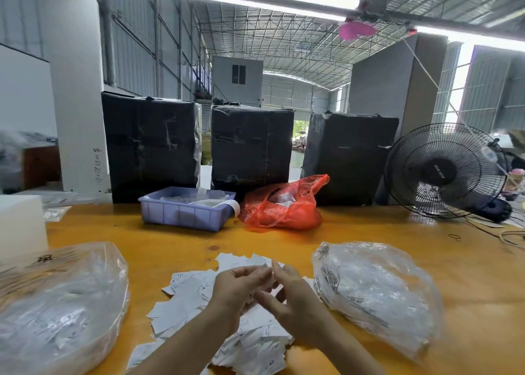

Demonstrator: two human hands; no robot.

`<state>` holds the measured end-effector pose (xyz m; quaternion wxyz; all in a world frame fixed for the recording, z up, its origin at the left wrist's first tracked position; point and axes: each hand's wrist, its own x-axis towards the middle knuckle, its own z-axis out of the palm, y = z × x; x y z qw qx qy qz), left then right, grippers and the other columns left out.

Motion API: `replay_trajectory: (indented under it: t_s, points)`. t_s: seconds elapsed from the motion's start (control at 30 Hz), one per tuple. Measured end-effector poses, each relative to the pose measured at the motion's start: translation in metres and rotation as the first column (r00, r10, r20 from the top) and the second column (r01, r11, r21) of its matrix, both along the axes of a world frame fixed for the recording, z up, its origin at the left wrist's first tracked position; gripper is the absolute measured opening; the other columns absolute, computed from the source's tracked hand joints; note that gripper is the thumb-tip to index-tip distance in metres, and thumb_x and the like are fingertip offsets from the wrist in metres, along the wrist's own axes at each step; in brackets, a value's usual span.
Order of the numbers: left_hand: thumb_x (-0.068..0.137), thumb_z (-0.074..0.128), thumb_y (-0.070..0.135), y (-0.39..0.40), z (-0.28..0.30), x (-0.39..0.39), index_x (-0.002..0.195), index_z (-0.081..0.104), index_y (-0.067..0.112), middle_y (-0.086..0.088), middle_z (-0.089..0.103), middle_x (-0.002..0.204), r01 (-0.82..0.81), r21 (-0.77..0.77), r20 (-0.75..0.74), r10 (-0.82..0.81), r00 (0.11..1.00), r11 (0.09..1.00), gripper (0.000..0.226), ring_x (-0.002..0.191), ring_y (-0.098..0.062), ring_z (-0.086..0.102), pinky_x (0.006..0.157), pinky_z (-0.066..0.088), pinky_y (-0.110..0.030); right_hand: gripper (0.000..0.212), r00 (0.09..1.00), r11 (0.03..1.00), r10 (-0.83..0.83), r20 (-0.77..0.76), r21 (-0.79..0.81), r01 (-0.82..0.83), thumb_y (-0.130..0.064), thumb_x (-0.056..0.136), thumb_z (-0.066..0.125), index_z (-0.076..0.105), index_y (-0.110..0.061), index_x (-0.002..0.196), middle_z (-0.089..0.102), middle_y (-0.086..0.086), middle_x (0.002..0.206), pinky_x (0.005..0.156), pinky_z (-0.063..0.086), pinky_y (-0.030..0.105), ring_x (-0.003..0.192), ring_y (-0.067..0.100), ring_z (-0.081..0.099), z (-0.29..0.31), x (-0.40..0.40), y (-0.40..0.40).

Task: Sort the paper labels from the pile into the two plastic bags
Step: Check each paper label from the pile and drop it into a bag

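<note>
White paper labels (181, 303) lie heaped between two clear bags; above them left hand (235, 289) and right hand (289, 292) pinch one label (270, 269)

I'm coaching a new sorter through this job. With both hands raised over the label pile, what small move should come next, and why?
Probably carry the label pinched between the left hand and right hand to one clear bag, left or right; which one I cannot tell, its print being unreadable.

White label pile (181, 303) on table btwn two clear, part-filled bags (56, 312) (375, 292).
</note>
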<state>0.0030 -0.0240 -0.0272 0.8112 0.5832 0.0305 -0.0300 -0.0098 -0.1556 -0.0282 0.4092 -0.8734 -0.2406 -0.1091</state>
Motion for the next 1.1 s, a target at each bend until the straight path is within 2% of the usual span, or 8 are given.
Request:
replay_trajectory:
  t_s: [0.07,0.2,0.4,0.53,0.63,0.73,0.93,1.1]
  points:
    - [0.066,0.079,0.013,-0.001,-0.001,0.002,0.085,0.07,0.0,-0.016,0.073,0.078,-0.045,-0.026,-0.012,0.044,0.999,0.999,0.024,0.071,-0.025,0.066,0.068,0.049,-0.031,0.07,0.998,0.984,-0.06,-0.029,0.165,0.064,-0.016,0.088,0.066,0.023,-0.026,0.142,0.055,0.005,0.098,0.068,0.053,0.02,0.074,0.013,0.063,0.0,0.001,-0.001]
    - [0.079,0.073,0.015,-0.006,0.0,0.005,0.088,0.067,0.0,-0.016,0.068,0.077,-0.105,-0.118,-0.069,0.097,0.993,0.987,0.019,0.069,-0.025,0.063,0.062,0.051,-0.03,0.032,0.991,0.958,-0.129,0.041,0.262,0.114,-0.009,0.08,0.073,0.067,-0.01,0.111,0.068,-0.001,0.08,0.067,0.057,0.033,0.064,0.014,0.067,0.002,0.001,-0.002]
    - [0.081,0.072,0.027,-0.008,0.002,0.005,0.083,0.069,0.009,-0.009,0.065,0.071,-0.111,-0.086,-0.131,0.1,0.986,0.99,0.019,0.07,-0.019,0.059,0.057,0.045,-0.027,0.019,0.988,0.92,-0.154,0.002,0.365,0.142,-0.002,0.079,0.071,0.071,-0.018,0.089,0.071,-0.004,0.077,0.069,0.057,0.03,0.071,0.014,0.068,0.002,0.004,0.003]
    - [0.083,0.07,0.028,0.002,0.004,0.004,0.089,0.069,0.011,-0.006,0.067,0.076,-0.059,0.033,-0.126,0.063,0.99,0.998,0.019,0.072,-0.018,0.059,0.059,0.041,-0.027,0.009,0.994,0.906,-0.093,-0.055,0.409,0.107,-0.007,0.083,0.069,0.07,-0.016,0.084,0.071,0.006,0.074,0.065,0.058,0.031,0.064,0.016,0.066,0.006,0.008,-0.001]
    - [0.084,0.068,0.03,0.007,0.003,0.002,0.089,0.074,0.013,-0.006,0.07,0.085,-0.027,0.072,-0.123,0.036,0.992,0.997,0.018,0.075,-0.018,0.06,0.061,0.042,-0.027,0.013,0.992,0.928,-0.039,-0.117,0.363,0.079,-0.004,0.084,0.066,0.07,-0.016,0.079,0.067,0.004,0.069,0.058,0.051,0.022,0.057,0.009,0.06,0.006,0.012,-0.001]
    - [0.085,0.067,0.03,0.006,-0.001,-0.001,0.087,0.076,0.014,-0.003,0.071,0.081,-0.041,0.047,-0.112,0.046,0.993,0.998,0.019,0.072,-0.016,0.063,0.057,0.045,-0.026,0.007,0.985,0.929,0.021,-0.171,0.367,0.044,-0.007,0.083,0.07,0.07,-0.014,0.079,0.065,0.001,0.067,0.053,0.046,0.016,0.054,0.003,0.057,0.003,0.012,0.003]
    - [0.084,0.069,0.027,0.005,-0.008,-0.003,0.085,0.075,0.01,-0.006,0.072,0.07,-0.063,-0.027,-0.088,0.061,0.994,0.998,0.018,0.057,-0.015,0.067,0.042,0.046,-0.018,0.009,0.975,0.929,0.028,-0.221,0.365,0.056,-0.002,0.084,0.066,0.069,-0.009,0.078,0.065,0.007,0.065,0.052,0.047,0.018,0.054,0.009,0.059,-0.006,0.018,0.006]
    - [0.079,0.072,0.039,0.014,-0.006,-0.002,0.087,0.076,0.013,-0.006,0.074,0.082,-0.013,0.079,-0.081,0.019,0.997,0.997,0.028,0.069,-0.016,0.068,0.052,0.05,-0.023,0.012,0.971,0.909,0.019,-0.236,0.408,0.082,-0.003,0.088,0.063,0.068,-0.007,0.078,0.061,0.005,0.059,0.052,0.046,0.019,0.049,0.008,0.055,-0.011,0.021,0.005]
